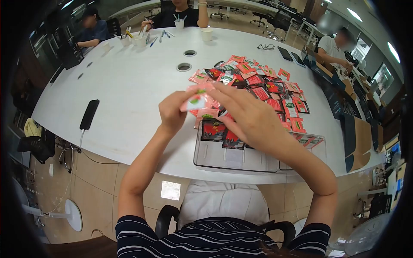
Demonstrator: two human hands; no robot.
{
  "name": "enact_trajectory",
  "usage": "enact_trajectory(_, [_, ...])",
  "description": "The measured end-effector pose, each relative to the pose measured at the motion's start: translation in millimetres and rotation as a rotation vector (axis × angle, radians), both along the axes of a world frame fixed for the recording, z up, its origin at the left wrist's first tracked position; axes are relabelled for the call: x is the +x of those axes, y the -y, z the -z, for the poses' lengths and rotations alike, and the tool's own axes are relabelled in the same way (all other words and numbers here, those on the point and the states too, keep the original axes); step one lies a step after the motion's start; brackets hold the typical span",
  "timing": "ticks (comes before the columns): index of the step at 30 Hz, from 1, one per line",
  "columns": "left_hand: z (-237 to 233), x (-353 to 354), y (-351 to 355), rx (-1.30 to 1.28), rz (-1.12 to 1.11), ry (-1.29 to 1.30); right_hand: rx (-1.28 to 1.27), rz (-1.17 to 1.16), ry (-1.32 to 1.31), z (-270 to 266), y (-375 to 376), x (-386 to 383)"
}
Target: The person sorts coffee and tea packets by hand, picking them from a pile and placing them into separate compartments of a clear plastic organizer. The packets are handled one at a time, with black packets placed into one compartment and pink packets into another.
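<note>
Raised over the front of the table, my left hand (171, 112) pinches a pink and white packet (195, 103) with a green mark. From the right, the fingers of my right hand (254, 120) reach across to that packet's upper edge, its thumb lower down. Behind and below both hands spreads a heap of red, pink and black packets (259, 81). Under my right hand stands a clear plastic tray (206, 160) with compartments; black and red packets (214, 130) lie in its left part and pink ones at its right end, partly hidden by my forearm.
A black phone (89, 114) on a cable lies left. Cups with pens (139, 41), a paper cup (206, 34) and glasses (266, 46) sit farther back. Opened cardboard boxes (358, 142) line the right edge. Several people (180, 15) sit around the table.
</note>
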State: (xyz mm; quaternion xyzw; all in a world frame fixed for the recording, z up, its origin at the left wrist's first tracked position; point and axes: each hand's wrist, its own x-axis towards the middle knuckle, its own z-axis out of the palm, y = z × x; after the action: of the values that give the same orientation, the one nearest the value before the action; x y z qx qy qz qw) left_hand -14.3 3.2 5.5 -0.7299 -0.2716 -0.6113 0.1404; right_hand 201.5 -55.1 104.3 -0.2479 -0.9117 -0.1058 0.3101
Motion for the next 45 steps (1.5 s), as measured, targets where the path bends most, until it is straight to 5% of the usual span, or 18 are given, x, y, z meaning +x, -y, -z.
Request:
enact_trajectory(6, [-0.9,5.6,4.5,0.166,0.0,-0.131,0.291,0.01,0.081,17.4,-17.8,-14.9])
enact_trajectory(12, [10.1,6.4,3.8,-0.072,0.032,0.034,0.147,0.113,-0.169,-4.4,-15.6,20.9])
enact_trajectory(18, [15.3,6.6,-0.5,-0.282,0.08,0.241,-0.368,0.392,-0.603,-10.6,-9.6,93.4])
enact_trajectory(22, [14.4,9.6,0.5,-0.314,0.065,0.22,-0.378,0.338,-0.805,-5.1,3.9,139.9])
enact_trajectory(25, [18.0,10.0,-3.9,-0.328,0.08,0.25,-0.308,0.532,-0.557,-9.0,25.3,183.0])
enact_trajectory(28, [15.4,14.9,-8.5,-0.26,0.119,0.293,-0.499,0.515,-0.474,-2.1,48.9,205.2])
enact_trajectory(34, [10.7,17.6,-3.2,-0.503,0.166,0.422,-0.639,0.628,-0.141,46.0,64.5,209.2])
enact_trajectory(45, [11.4,20.3,-3.2,-0.56,0.188,0.452,-0.229,0.742,0.056,57.6,52.7,194.2])
